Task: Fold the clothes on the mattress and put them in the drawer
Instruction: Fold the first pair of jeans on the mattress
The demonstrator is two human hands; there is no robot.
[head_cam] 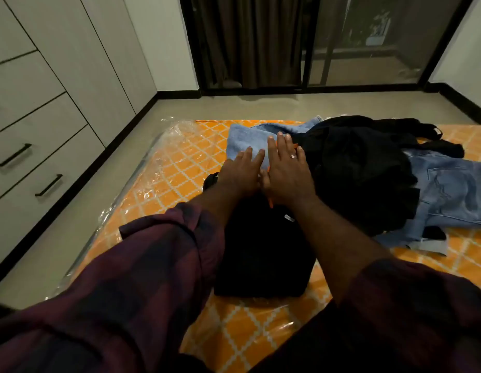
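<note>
Both hands lie flat, fingers straight, holding nothing. The left hand point(240, 172) and the ring-wearing right hand point(286, 170) press side by side where a folded black garment point(261, 254) meets a folded light-blue denim piece point(247, 138) on the plastic-wrapped orange mattress point(177, 165). A heap of black clothes point(363, 173) and blue jeans point(454, 195) lie to the right. The drawers point(59, 154), closed, stand on the left.

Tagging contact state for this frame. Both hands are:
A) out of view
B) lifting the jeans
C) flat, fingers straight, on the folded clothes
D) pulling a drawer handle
C: the left hand and right hand lie flat, fingers straight, on the light blue garment and black folded garment.
</note>
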